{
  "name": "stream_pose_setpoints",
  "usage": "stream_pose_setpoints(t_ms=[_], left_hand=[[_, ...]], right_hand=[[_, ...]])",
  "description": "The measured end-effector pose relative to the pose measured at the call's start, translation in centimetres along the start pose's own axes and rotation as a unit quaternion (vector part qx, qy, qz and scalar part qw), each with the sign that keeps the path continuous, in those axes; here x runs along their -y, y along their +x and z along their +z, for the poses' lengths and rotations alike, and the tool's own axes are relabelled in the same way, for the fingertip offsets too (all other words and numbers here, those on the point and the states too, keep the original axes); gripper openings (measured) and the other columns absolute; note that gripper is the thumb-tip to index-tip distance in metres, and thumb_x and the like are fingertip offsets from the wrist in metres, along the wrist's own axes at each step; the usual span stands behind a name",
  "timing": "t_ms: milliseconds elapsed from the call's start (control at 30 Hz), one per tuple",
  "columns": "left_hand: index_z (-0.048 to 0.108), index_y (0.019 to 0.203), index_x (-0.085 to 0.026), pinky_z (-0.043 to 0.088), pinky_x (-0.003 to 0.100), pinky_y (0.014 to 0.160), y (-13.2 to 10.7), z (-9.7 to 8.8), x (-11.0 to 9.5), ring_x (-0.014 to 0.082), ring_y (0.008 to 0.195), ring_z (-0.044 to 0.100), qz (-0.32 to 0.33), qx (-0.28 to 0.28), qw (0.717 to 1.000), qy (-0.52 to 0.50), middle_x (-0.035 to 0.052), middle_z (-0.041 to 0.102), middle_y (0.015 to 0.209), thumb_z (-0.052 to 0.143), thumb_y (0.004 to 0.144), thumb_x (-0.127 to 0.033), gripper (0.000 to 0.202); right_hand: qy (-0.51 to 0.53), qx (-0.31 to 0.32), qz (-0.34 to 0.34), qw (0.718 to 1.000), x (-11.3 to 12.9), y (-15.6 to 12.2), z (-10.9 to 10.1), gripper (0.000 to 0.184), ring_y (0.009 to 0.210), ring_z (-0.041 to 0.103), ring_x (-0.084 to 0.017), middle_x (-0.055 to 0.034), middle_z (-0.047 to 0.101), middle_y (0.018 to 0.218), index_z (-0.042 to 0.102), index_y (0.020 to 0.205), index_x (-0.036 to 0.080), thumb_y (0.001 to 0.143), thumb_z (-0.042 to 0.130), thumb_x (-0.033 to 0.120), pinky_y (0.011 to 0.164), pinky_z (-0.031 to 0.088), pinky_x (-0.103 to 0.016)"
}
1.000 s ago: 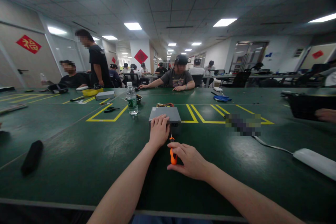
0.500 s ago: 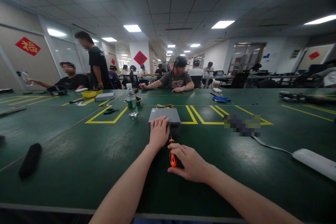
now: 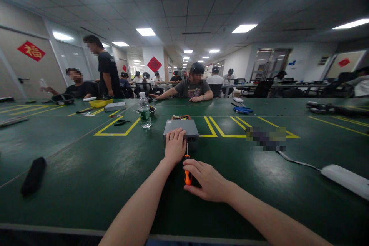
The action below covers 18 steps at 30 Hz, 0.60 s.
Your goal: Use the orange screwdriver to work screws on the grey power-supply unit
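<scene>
A grey metal computer power supply (image 3: pixel 184 126) sits on the green table in front of me, with coloured wires (image 3: pixel 181 117) at its far side. My left hand (image 3: pixel 175 144) grips its near left edge, fingers over the top. In my right hand (image 3: pixel 203 178) is a screwdriver (image 3: pixel 188 177) with an orange and black handle, held between thumb and fingers. Its thin shaft points away from me at the near face of the power supply, below the socket. I cannot make out where the tip touches.
A water bottle (image 3: pixel 144 110) stands left of the power supply, before a bowl (image 3: pixel 151 111). A black object (image 3: pixel 34 176) lies at the near left, a white power strip (image 3: pixel 346 178) at the right. Blue gloves (image 3: pixel 243 110) lie farther back. A co-worker (image 3: pixel 193 84) sits opposite.
The screwdriver's handle has shifted slightly left and turned a little in my right fingers. My left hand stays on the power supply. At far left, a person's hand with a bottle moved right.
</scene>
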<state>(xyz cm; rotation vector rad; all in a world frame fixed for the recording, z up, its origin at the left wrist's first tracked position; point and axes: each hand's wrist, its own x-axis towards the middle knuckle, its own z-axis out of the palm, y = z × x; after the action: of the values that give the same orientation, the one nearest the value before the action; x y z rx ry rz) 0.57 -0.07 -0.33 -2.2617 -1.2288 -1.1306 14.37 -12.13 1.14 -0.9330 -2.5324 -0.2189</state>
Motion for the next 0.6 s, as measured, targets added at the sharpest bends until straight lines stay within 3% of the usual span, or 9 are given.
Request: stream_pose_setpoints(t_ms=[100,333,500,600], left_hand=[[0.05,0.114,-0.021,0.027,0.041,0.103,0.01,0.02,0.02,0.0216,0.119,0.042,0.001,-0.002,1.0,-0.002,0.0068,0.052,0.127,0.045,0.084,-0.023,0.03],[0.05,0.114,-0.021,0.027,0.041,0.103,-0.06,0.16,0.07,0.0215,0.119,0.042,-0.002,-0.002,1.0,-0.004,0.0067,0.052,0.126,0.046,0.084,-0.023,0.03],[0.05,0.114,-0.021,0.027,0.041,0.103,-0.02,0.16,0.1,0.0219,0.119,0.042,0.0,-0.001,1.0,-0.004,0.0065,0.051,0.127,0.045,0.084,-0.022,0.03],[0.05,0.115,-0.021,0.027,0.041,0.103,0.03,0.16,0.12,0.022,0.119,0.042,-0.002,0.001,1.0,-0.005,0.0062,0.051,0.127,0.045,0.084,-0.022,0.031]], right_hand=[[-0.022,-0.012,-0.033,0.999,0.09,-0.04,-0.18,0.038,0.098,0.056,-0.023,-0.0138,0.052,0.117,0.044,0.119,0.016,0.086,0.05,0.034,0.079,0.048,-0.036],[-0.001,-0.091,0.002,0.996,-0.62,-0.3,0.68,0.031,0.086,0.061,-0.022,-0.0153,0.058,0.112,0.048,0.094,0.015,0.084,0.052,0.045,0.074,0.05,-0.036],[0.003,-0.041,-0.008,0.999,-0.3,-0.32,0.04,0.047,0.107,0.054,-0.025,-0.0175,0.051,0.122,0.041,0.121,0.012,0.085,0.051,0.04,0.085,0.048,-0.036],[-0.021,-0.025,-0.028,0.999,-0.14,-0.17,-0.23,0.041,0.108,0.054,-0.025,-0.0169,0.05,0.123,0.043,0.122,0.015,0.087,0.048,0.036,0.084,0.047,-0.036]])
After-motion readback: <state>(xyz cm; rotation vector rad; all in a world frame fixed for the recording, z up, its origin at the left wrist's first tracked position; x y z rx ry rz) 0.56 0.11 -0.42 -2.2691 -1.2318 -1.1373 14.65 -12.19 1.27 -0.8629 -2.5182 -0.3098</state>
